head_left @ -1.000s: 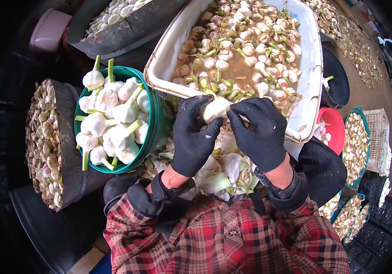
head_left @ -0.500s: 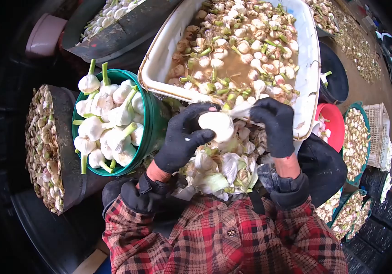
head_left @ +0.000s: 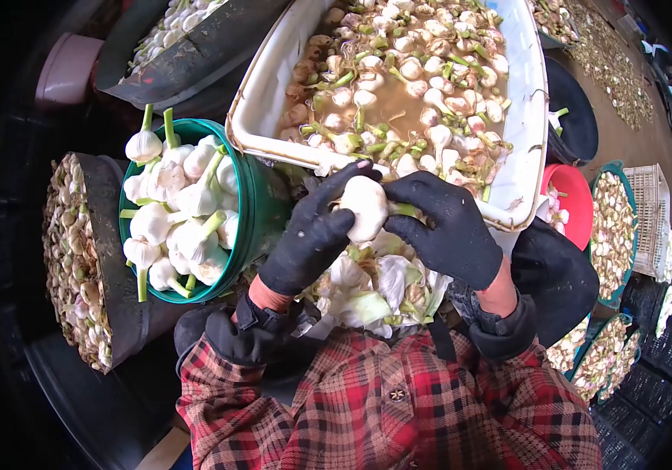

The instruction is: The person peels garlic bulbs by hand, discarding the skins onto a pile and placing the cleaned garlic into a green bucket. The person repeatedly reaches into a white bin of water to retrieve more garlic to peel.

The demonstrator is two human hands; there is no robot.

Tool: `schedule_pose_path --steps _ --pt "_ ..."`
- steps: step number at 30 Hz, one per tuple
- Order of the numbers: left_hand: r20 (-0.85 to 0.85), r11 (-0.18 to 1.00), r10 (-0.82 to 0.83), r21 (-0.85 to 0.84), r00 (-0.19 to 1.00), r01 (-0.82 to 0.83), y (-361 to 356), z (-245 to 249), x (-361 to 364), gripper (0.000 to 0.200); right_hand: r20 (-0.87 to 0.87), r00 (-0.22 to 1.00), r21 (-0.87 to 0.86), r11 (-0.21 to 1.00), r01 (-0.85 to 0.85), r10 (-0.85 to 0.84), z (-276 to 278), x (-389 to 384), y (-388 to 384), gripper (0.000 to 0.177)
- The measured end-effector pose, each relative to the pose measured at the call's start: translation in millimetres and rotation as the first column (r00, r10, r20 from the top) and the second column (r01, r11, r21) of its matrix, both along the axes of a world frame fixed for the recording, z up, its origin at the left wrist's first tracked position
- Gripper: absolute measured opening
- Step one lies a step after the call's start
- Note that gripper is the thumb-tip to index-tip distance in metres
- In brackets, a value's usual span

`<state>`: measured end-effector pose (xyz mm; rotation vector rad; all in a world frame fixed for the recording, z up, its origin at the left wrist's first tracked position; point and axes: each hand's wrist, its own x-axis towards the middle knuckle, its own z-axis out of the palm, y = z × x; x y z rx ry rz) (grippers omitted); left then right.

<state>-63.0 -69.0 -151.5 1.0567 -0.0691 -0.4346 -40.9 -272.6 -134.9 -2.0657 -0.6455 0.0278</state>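
In black gloves, both my hands meet over a heap of peeled garlic skins (head_left: pixel 395 286). My left hand (head_left: pixel 305 235) is closed around the left side of a white garlic bulb (head_left: pixel 365 208), thumb below and fingers above. From the right, my right hand (head_left: pixel 449 227) pinches the bulb's neck, and its short green stem (head_left: pixel 407 210) shows between thumb and fingers. Just beyond my hands stands a white tub (head_left: pixel 269 129) of brown water full of dirty garlic bulbs (head_left: pixel 410 69). A green bucket (head_left: pixel 254 211) holding clean white bulbs (head_left: pixel 168 180) with stems is left of my left hand.
A dark container (head_left: pixel 121 235) of unpeeled garlic stands at far left, with another dark container (head_left: pixel 203 59) of white bulbs behind. On the right are a red basin (head_left: pixel 579 205), a cream plastic crate (head_left: pixel 646 215) and several green-rimmed baskets of garlic (head_left: pixel 612 235).
My right hand has moved from pulling a pale strip of skin away to the right, back against the bulb's neck. The bulb has turned and looks slightly smaller.
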Motion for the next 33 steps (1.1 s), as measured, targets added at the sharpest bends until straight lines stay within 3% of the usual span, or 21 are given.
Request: schedule_pose_path --steps 2,3,5,7,9,12,13,15,16,18,22,24,27,29,31,32,33 --pt "0.164 0.974 -0.009 0.225 0.986 -0.029 -4 -5 -3 0.068 -0.015 1.0 -0.021 1.0 0.006 -0.006 -1 -4 1 0.023" --pt "0.161 0.974 -0.007 0.224 0.987 -0.03 -3 -6 -3 0.068 -0.027 1.0 -0.043 0.999 0.012 -0.013 -2 -6 2 0.019" --pt "0.274 0.871 -0.096 0.488 0.957 -0.053 -2 -8 0 0.076 -0.011 0.999 -0.035 0.998 0.044 -0.045 -6 -10 4 0.016" --pt "0.236 0.874 -0.077 0.484 0.969 -0.049 -1 -9 -2 0.08 0.006 0.997 -0.025 0.997 0.077 -0.077 -12 -13 5 0.012" --pt "0.2 0.77 -0.21 0.637 0.957 0.036 5 -3 -2 0.08 -0.079 0.989 0.044 0.991 0.126 -0.122 -18 -16 5 0.009" --pt "0.238 0.683 -0.307 0.73 0.921 0.039 8 -2 -3 0.079 -0.138 0.979 0.0 0.988 0.152 -0.151 -22 -19 5 0.01" --pt "0.239 0.683 -0.308 0.729 0.921 0.039 10 -4 -3 0.079 -0.138 0.979 -0.001 0.988 0.153 -0.151 -21 -19 5 0.01" --pt "0.532 0.741 -0.342 0.659 0.775 -0.125 12 -9 -3 0.081 -0.279 0.945 0.015 0.984 0.18 -0.168 -20 -17 6 0.008" --pt "0.532 0.743 -0.34 0.658 0.775 -0.125 12 -10 -3 0.081 -0.28 0.945 0.013 0.984 0.179 -0.169 -21 -15 4 0.008" --pt "0.651 0.777 -0.356 0.604 0.67 -0.174 12 -9 -2 0.083 -0.483 0.87 0.008 0.993 0.116 -0.098 -23 -10 -3 0.011" --pt "0.641 0.769 -0.359 0.615 0.679 -0.174 11 -7 -4 0.082 -0.484 0.87 0.054 0.989 0.138 -0.095 -21 -9 -7 0.012" --pt "0.383 0.822 -0.221 0.568 0.897 -0.04 6 -3 -9 0.076 -0.402 0.9 -0.001 0.983 0.184 -0.169 -14 -14 -3 0.013" --pt "0.315 0.736 -0.171 0.671 0.934 -0.091 3 -9 -8 0.07 -0.397 0.907 0.048 0.983 0.175 -0.142 -19 -17 4 0.014" --pt "0.298 0.794 -0.103 0.599 0.949 -0.102 2 -7 -8 0.067 -0.409 0.9 0.037 0.983 0.181 -0.15 -22 -15 7 0.014" --pt "0.33 0.893 0.036 0.412 0.943 -0.179 3 -8 -9 0.067 -0.509 0.849 0.17 0.951 0.258 -0.139 -26 -15 9 0.015" --pt "0.261 0.929 0.067 0.336 0.963 -0.155 3 -9 -10 0.065 -0.508 0.85 0.174 0.949 0.262 -0.141 -29 -15 10 0.018" --pt "0.262 0.928 0.068 0.339 0.963 -0.158 4 -13 -10 0.065 -0.508 0.85 0.177 0.95 0.259 -0.137 -33 -14 11 0.018"
